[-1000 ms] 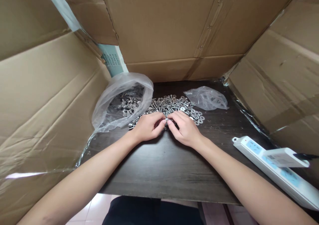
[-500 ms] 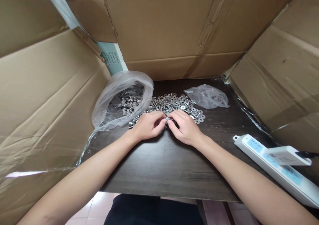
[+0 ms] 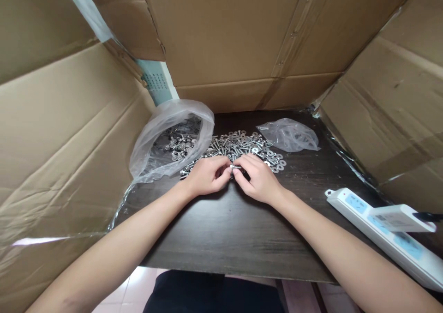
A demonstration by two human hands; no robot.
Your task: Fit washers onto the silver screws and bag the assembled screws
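Observation:
Fingertip to fingertip, my left hand (image 3: 210,174) and my right hand (image 3: 256,177) meet low over the table, both closed in a pinch. Between them is a small metal bolt (image 3: 232,166), its shank pointing toward my right hand. Whether a nut or washer sits on it is too small to tell. Right behind my hands lies a loose pile of bolts, nuts and washers (image 3: 242,142). Several flat washers (image 3: 281,162) lie at the pile's right edge. My fingers hide part of the pile.
A wide-mouthed clear plastic bag (image 3: 138,158) holding assembled bolts (image 3: 182,146) lies left of the pile. Another plastic bag (image 3: 290,135) lies back right. A white power strip (image 3: 377,230) with a plugged-in adapter (image 3: 398,217) is at right. Cardboard walls (image 3: 235,31) enclose the dark table (image 3: 221,234).
My hands stay nearly in place, with only the fingertips shifting slightly around the bolt. The bolt shows a little more clearly now. The whole view has moved very slightly.

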